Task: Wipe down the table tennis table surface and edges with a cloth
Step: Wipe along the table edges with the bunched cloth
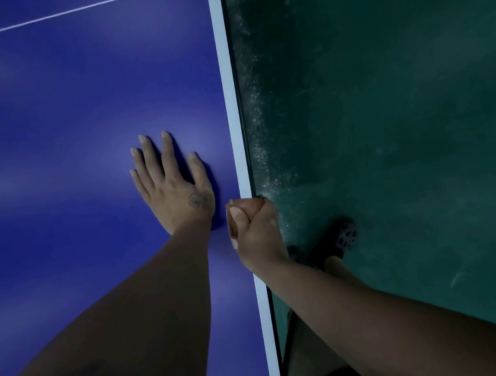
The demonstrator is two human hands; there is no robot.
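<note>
The blue table tennis table (69,113) fills the left half of the head view, with its white border line (231,114) running down the right side to the near corner. My left hand (171,182) lies flat on the blue surface with straight, spread fingers, a short way in from the border. My right hand (253,226) is clenched in a tight fist over the table's right edge, just right of my left wrist. No cloth shows in or around the fist; whether anything is inside it is hidden.
Right of the table lies a dark green floor (398,99), with pale dust along the table's edge. My foot in a dark perforated shoe (345,234) stands on it close to the table. A thin white centre line (60,13) crosses the far table surface.
</note>
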